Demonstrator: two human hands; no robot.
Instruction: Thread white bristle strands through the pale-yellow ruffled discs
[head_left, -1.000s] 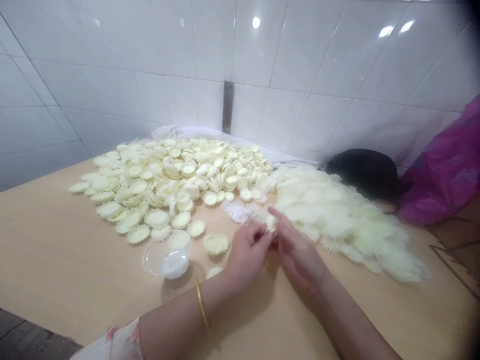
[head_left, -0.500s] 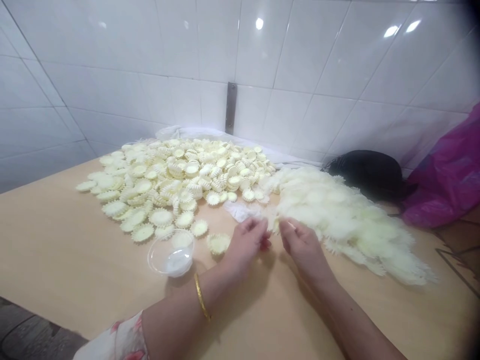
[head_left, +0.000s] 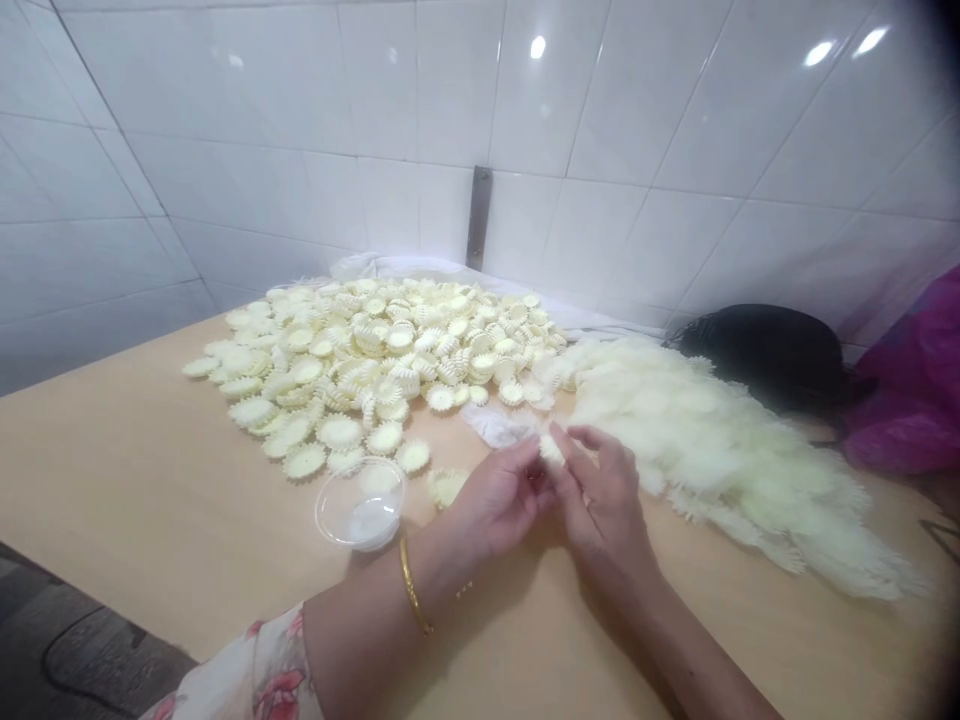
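Note:
Between my two hands is a small pale-yellow disc with a toothed, ruffled edge (head_left: 551, 450). My left hand (head_left: 502, 495) pinches it from the left, thumb on top and the other fingers curled below. My right hand (head_left: 604, 495) grips its right side with thumb and forefinger. A crumpled white cloth (head_left: 495, 425) lies just behind my hands. Left of my left wrist stands a clear plastic cup (head_left: 360, 505) with something whitish at its bottom. Another frilled piece (head_left: 448, 487) lies partly hidden behind my left hand.
A large heap of cupped, frilled pale-yellow discs (head_left: 390, 350) covers the back of the wooden table (head_left: 150, 480). To the right spreads a pile of flat, thin frilled sheets (head_left: 712, 450). Behind it sit a black rounded object (head_left: 765, 355) and a magenta plastic bag (head_left: 911, 385). A tiled wall (head_left: 420, 110) stands behind.
My hands have come together around the small disc, which now shows its frilled edge. The right hand's fingers have turned and spread. The view has shifted slightly.

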